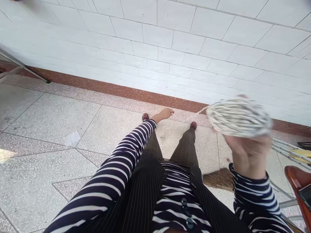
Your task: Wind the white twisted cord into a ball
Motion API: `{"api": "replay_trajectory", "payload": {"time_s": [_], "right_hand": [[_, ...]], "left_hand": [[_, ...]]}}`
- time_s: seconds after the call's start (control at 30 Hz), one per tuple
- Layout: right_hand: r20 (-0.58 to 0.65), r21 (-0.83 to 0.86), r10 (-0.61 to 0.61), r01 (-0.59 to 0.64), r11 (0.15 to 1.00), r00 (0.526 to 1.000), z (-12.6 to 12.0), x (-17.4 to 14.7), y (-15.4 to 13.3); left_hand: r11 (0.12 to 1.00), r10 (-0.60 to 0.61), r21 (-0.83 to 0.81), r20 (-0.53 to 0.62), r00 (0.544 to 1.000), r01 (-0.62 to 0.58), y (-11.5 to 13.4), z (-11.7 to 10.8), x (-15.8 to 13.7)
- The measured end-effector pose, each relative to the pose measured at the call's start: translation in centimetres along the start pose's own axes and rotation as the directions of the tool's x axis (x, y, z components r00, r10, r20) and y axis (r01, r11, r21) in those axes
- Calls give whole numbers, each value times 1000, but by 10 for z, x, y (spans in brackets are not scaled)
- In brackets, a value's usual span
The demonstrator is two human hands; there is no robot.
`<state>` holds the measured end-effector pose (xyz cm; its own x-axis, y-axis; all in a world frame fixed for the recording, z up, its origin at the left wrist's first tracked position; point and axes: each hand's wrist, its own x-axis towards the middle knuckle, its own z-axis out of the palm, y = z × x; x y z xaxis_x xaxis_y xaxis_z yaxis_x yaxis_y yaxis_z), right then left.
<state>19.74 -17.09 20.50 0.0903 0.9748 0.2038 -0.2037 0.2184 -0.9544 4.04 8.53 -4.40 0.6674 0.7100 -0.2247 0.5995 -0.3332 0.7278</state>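
My right hand [247, 147], raised on the right, grips a thick oval bundle of off-white cord [239, 118] from below; hand and bundle are slightly blurred. A single strand leaves the bundle's left end and slants down to the left, fading against the floor. My left hand [165, 114] is stretched forward near the foot of the wall, its fingers closed. The strand points roughly towards it, but I cannot trace it all the way into the fingers. What the left fingers hold, if anything, is too small to make out.
A white tiled wall [175, 42] rises in front, above a reddish-brown skirting [109, 87]. Metal legs [36, 74] stand at left. White paper [72, 138] lies on the floor. Broom bristles [218, 179] and a red-brown chair part [297, 191] are at right.
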Motion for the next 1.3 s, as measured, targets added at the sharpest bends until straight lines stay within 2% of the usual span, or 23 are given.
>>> {"api": "replay_trajectory", "payload": {"time_s": [0.07, 0.1, 0.17, 0.23, 0.3, 0.37, 0.5, 0.63, 0.7, 0.77, 0.8, 0.87, 0.93, 0.97, 1.03, 1.1, 1.13, 1.2, 1.3], "right_hand": [[20, 1, 72, -72, 997, 997, 10, 22, 21], [13, 15, 125, -125, 992, 992, 11, 32, 32], [-30, 41, 227, -225, 973, 974, 9, 50, 49], [-81, 52, 284, -281, 958, 955, 2, 65, 61], [-129, 40, 281, -278, 960, 951, -8, 74, 67], [-177, 15, 243, -244, 970, 954, -19, 79, 68], [-220, -18, 223, -232, 973, 950, -34, 76, 73], [-294, -64, 220, -249, 966, 930, -36, 71, 84], [-318, -153, 157, -214, 965, 935, -35, 71, 85], [-306, -236, 83, -161, 958, 948, -34, 70, 80], [-292, -254, 59, -137, 957, 955, -33, 69, 76], [-250, -238, 54, -116, 964, 967, -30, 66, 68], [-206, -189, 95, -135, 973, 974, -24, 64, 62], [-184, -165, 126, -157, 974, 975, -20, 63, 61], [-144, -124, 193, -211, 970, 971, -11, 63, 63], [-106, -83, 258, -267, 960, 960, -3, 64, 68], [-89, -58, 284, -290, 955, 955, 0, 65, 70], [-73, -4, 310, -311, 950, 948, 3, 66, 72], [-79, 19, 311, -310, 950, 947, -2, 65, 71]], "left_hand": [[973, 83, -215, 2, 997, -80, 24, 10, -8], [918, 135, -374, -14, 991, -131, 36, 12, -15], [703, 234, -679, -63, 970, -214, 59, 12, -35], [503, 293, -837, -73, 953, -218, 77, 7, -60], [416, 323, -892, -36, 946, -176, 85, 1, -85], [422, 322, -896, 2, 947, -141, 84, -3, -106], [517, 273, -850, 57, 960, -97, 69, -8, -127], [595, 278, -797, 87, 957, -101, 63, -11, -132], [644, 299, -757, 122, 946, -106, 60, -10, -131], [742, 270, -660, 137, 953, -116, 53, -8, -127], [810, 217, -575, 115, 969, -113, 49, -6, -124], [924, 71, -375, -17, 997, -72, 43, -5, -116], [960, 6, -273, -184, 983, -57, 44, -6, -107], [954, 27, -284, -247, 969, -99, 49, -8, -102], [885, 148, -379, -322, 935, -271, 67, -12, -94], [754, 253, -504, -370, 894, -421, 89, -13, -87], [688, 274, -567, -377, 885, -454, 99, -13, -86], [586, 270, -689, -330, 905, -426, 112, -8, -86], [505, 265, -817, -160, 951, -279, 109, 2, -95]]}}
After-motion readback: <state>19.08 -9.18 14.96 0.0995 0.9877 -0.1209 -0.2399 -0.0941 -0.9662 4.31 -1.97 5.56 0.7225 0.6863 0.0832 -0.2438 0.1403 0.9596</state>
